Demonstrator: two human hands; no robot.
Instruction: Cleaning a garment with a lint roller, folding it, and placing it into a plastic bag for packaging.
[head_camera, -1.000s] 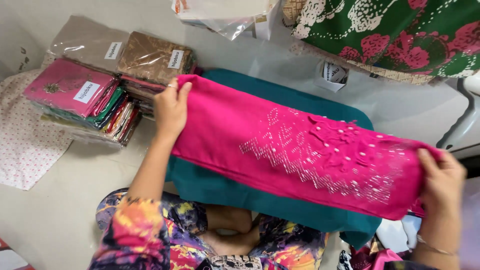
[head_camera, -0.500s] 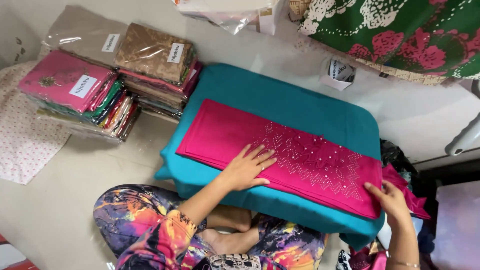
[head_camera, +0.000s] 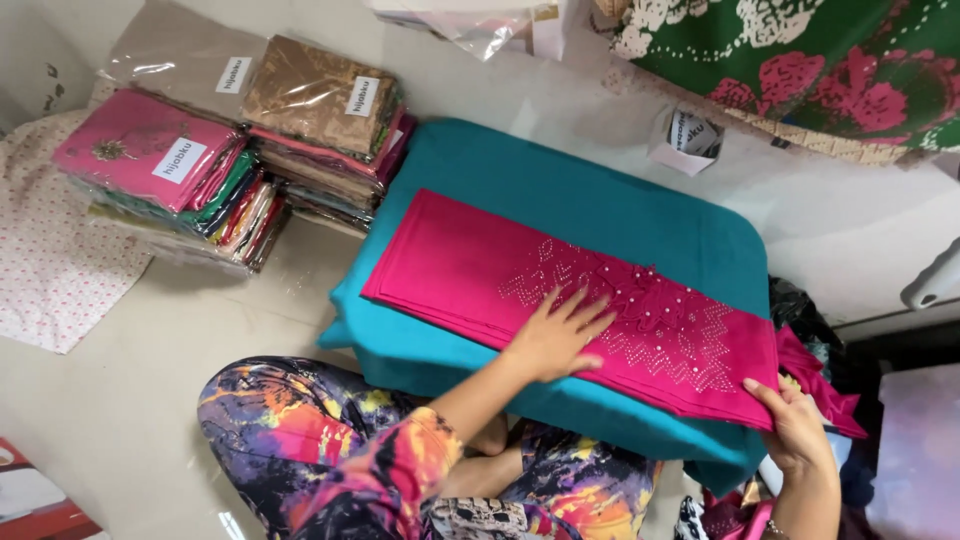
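Far left: white cotton cloth with small red dots (head_camera: 45, 260) lies flat on the pale floor (head_camera: 150, 340), and we see it partly under the stacks.
Stacks: two piles of folded fabrics in clear plastic sleeves (head_camera: 230, 150) stand just left of the cushion, one topped by a pink pack, the other by a brown pack, each with a white label.
Cushion: we see a large teal rectangular fabric pad (head_camera: 560, 190) on the floor, in front of the person's knees.
Cloth in hand: the folded magenta fabric with white beaded embroidery (head_camera: 470, 270) lies flat and slantwise across the teal pad, its right end reaching past the pad's edge.
Left hand: our left hand (head_camera: 555, 335) rests palm down on the magenta fabric near the beadwork, fingers spread apart and flat, gripping nothing.
Right hand: our right hand (head_camera: 795, 425) pinches the lower right corner of the magenta fabric, thumb on top, fingers below.
Legs: trousers with a multicoloured swirl print (head_camera: 300, 420) show at the lower edge, folded under the pad's near side.
Upper right: green cloth with red roses and a cream lace border (head_camera: 800, 60) hangs above a small white folded paper box (head_camera: 685, 140).
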